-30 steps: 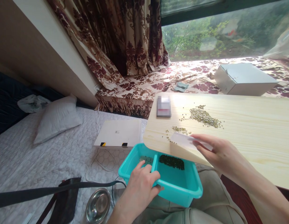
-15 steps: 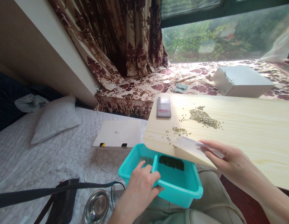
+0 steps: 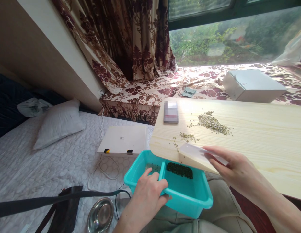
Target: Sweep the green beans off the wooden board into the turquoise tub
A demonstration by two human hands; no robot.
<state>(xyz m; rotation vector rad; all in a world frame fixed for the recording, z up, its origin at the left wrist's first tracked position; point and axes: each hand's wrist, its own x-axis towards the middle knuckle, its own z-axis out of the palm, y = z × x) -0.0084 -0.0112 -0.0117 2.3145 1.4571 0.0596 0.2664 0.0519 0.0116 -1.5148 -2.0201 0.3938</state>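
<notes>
My left hand (image 3: 150,192) grips the near rim of a turquoise divided tub (image 3: 203,191), fingers over its edge by the divider. Dark green beans (image 3: 179,170) lie in the tub's right compartment, and a few small bits show in the left one, partly behind my fingers. In my right hand (image 3: 234,165) is a thin white plastic scraper (image 3: 194,150), its edge on the wooden table near the front edge. Just beyond the scraper lies a small scatter of greenish beans (image 3: 188,137). Farther back is a larger pile of beans (image 3: 213,123).
A blurred flat box (image 3: 171,112) sits at the table's (image 3: 267,139) far left corner. Left of the tub, a white box (image 3: 124,139) and a steel bowl (image 3: 100,215) rest on the bed (image 3: 75,158). A larger white box (image 3: 253,84) stands on the window ledge.
The scraper first drew back right and toward me from the small bean scatter, then shifted slightly left again. My left hand keeps its hold on the tub.
</notes>
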